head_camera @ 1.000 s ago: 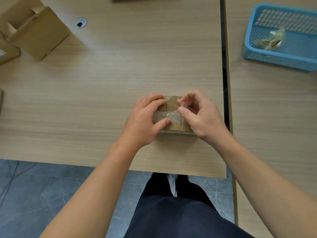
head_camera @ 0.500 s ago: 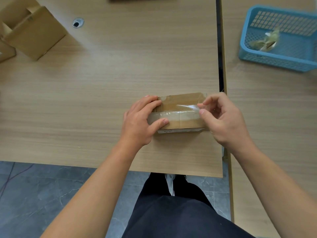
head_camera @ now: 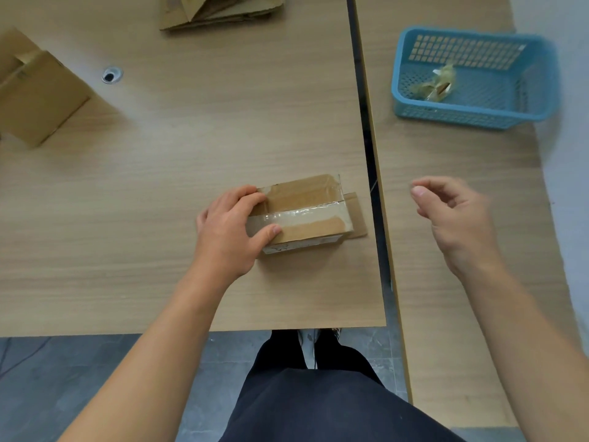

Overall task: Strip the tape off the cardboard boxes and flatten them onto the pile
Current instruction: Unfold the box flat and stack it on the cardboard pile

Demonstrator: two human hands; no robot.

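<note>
The matt cardboard box (head_camera: 306, 194) under the left hand (head_camera: 229, 231) is carrying glossy clear tape (head_camera: 306, 215); a perforated plastic basket (head_camera: 452, 114) is lying beyond the right hand (head_camera: 459, 218)

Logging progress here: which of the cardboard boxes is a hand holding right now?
The small taped box at centre, gripped by the left hand; the far-left box and the flattened pile lie untouched.

Taped box (head_camera: 304, 212), prob. part-stripped, on desk
</note>
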